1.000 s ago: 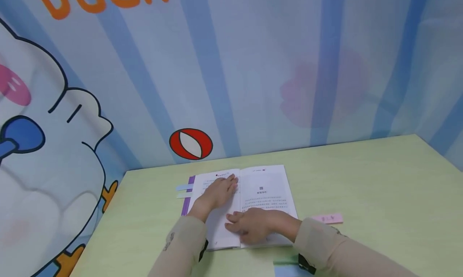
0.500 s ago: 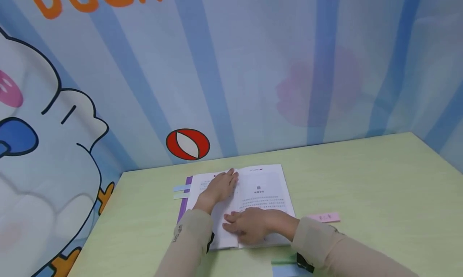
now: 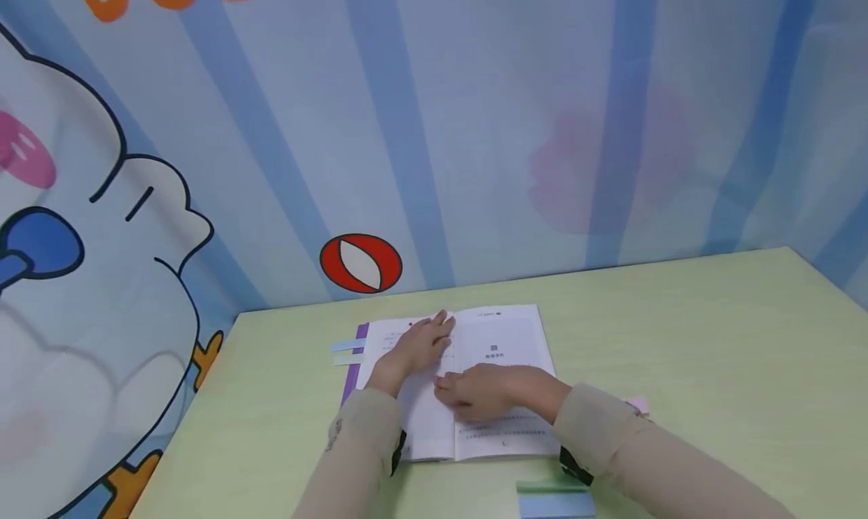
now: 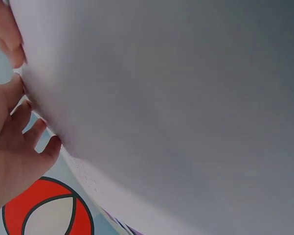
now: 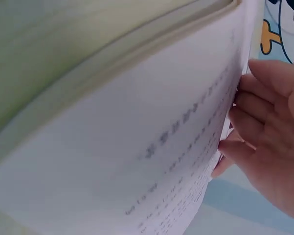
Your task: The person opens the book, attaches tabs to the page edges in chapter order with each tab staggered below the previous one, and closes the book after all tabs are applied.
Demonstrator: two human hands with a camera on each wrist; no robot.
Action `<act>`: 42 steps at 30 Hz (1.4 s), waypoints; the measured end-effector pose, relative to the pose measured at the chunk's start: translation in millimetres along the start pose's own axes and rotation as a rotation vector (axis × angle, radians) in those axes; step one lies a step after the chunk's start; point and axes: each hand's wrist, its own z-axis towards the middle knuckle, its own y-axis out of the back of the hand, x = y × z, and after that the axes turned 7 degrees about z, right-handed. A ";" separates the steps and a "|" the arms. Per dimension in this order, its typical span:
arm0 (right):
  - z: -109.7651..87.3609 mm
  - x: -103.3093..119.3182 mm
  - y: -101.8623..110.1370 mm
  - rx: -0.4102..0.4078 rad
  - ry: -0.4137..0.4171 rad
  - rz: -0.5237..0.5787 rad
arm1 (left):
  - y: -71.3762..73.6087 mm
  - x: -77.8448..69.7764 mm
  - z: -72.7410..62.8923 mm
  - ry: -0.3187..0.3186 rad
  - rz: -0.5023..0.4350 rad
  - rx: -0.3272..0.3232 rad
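Note:
An open book (image 3: pixel 505 331) with printed pages lies on the pale green table. My left hand (image 3: pixel 415 351) rests on its left page, fingers stretched toward the top of the centre fold. Lower down, my right hand (image 3: pixel 483 391) reaches in from the right, its fingertips at the fold. The right wrist view shows that hand's fingers (image 5: pixel 252 110) extended and pressing on the paper, with lines of print beside them. In the left wrist view, the left fingers (image 4: pixel 34 132) are spread against the page. Neither hand grips anything.
Blue and pale green sticky tabs (image 3: pixel 348 345) jut from the book's purple left edge. A pink strip (image 3: pixel 639 404) shows partly behind the right sleeve. Green and blue strips (image 3: pixel 556 504) lie below the book, near the right wrist. A striped cartoon backdrop (image 3: pixel 488 127) stands behind the table.
My right hand has slid up along the fold, away from the bottom edge. The left hand stays near the top of the fold. The right sleeve now covers more of the pink strip.

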 end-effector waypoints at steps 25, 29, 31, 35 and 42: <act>-34.3 27.4 -33.9 0.066 0.154 -0.141 | 4.3 -5.8 0.5 0.079 -0.053 0.078; -38.3 31.0 -35.8 0.080 0.159 -0.195 | 5.4 -5.4 0.9 0.077 -0.070 0.065; -39.8 32.0 -37.0 0.082 0.156 -0.222 | 6.2 -5.4 1.2 0.066 -0.077 0.060; -41.4 32.6 -39.2 0.083 0.147 -0.240 | 6.0 -6.1 1.5 0.069 -0.086 0.056; -43.4 28.7 -36.9 0.124 0.178 -0.160 | 4.6 -6.8 -0.9 0.085 -0.038 0.067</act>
